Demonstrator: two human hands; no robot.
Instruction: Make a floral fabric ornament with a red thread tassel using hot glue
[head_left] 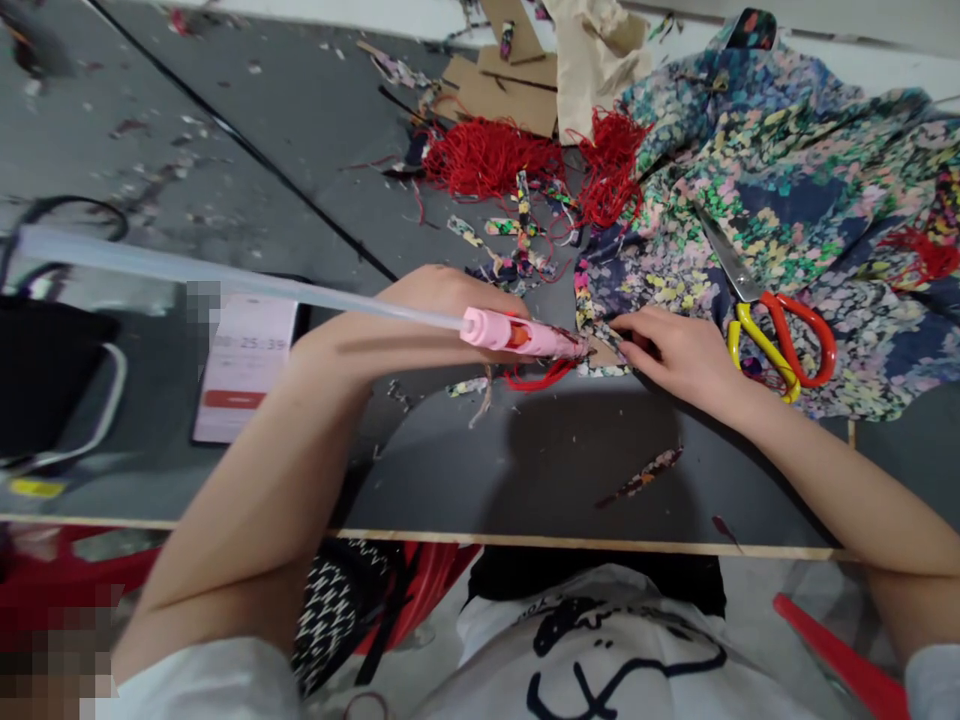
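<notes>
A pink glue gun (510, 334), with a long translucent glue stick (247, 280) running out of its back, is gripped in my left hand (450, 296); its fingers are partly hidden behind the gun. Its nozzle end meets a small cardboard piece (602, 350) edged with floral fabric strips. My right hand (675, 345) pinches the right side of that piece between thumb and fingers. Red threads (544, 378) lie just under the gun. Right of my right hand, scissors (787, 335) with red and yellow handles lie partly spread on floral fabric (750, 190).
Red yarn heaps (491, 158), fabric scraps (521, 225) and cardboard pieces (502, 92) lie behind my hands. At left are a phone (244, 365) and a black bag (52, 380). A black cable (247, 145) crosses the grey table (442, 480). One scrap (641, 478) lies near its front edge.
</notes>
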